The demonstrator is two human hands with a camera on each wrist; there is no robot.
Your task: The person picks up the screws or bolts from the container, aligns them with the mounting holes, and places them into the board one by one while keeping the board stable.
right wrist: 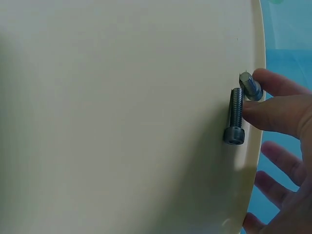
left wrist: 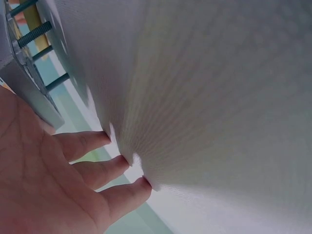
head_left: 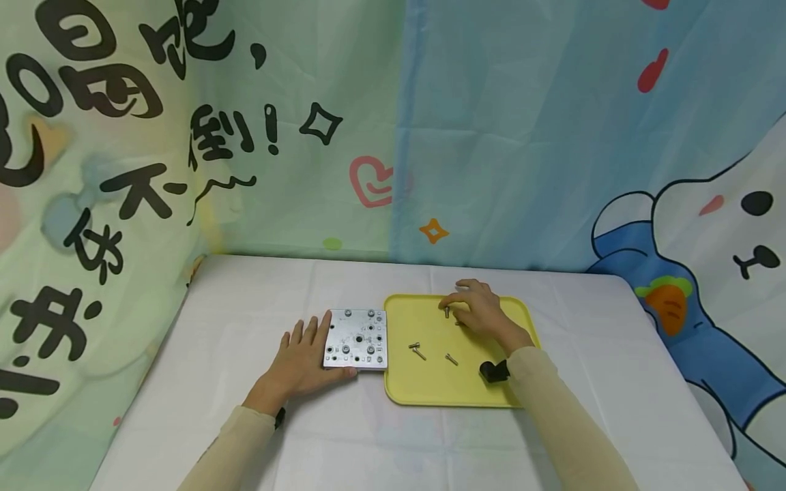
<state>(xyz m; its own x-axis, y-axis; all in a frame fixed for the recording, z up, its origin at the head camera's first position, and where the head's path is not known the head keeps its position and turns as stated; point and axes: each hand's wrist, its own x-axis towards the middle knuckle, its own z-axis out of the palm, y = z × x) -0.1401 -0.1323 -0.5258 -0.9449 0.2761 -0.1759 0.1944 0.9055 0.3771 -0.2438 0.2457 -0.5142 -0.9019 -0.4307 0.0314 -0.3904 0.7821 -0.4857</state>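
Note:
A silver metal plate [head_left: 354, 341] with several holes and bolt heads lies on the white-covered table, left of the yellow tray [head_left: 430, 389]. Beneath it, in the left wrist view, threaded bolt shanks [left wrist: 35, 34] stick out. My left hand [head_left: 301, 361] rests with spread fingers at the plate's left side, thumb along its front edge; three fingertips [left wrist: 141, 187] touch the cloth. Over the tray's far part, my right hand [head_left: 482, 310] pinches a socket-head bolt [right wrist: 251, 87] between thumb and index finger. Another bolt [right wrist: 235, 117] lies right beside the thumb.
More loose bolts lie mid-tray, two close together [head_left: 417, 350] and one apart [head_left: 451, 359]. The tray's raised rim [right wrist: 258, 58] runs near the right fingers. A black wrist device [head_left: 494, 372] hangs over the tray at the right sleeve. Printed curtains [head_left: 491, 170] stand behind the table.

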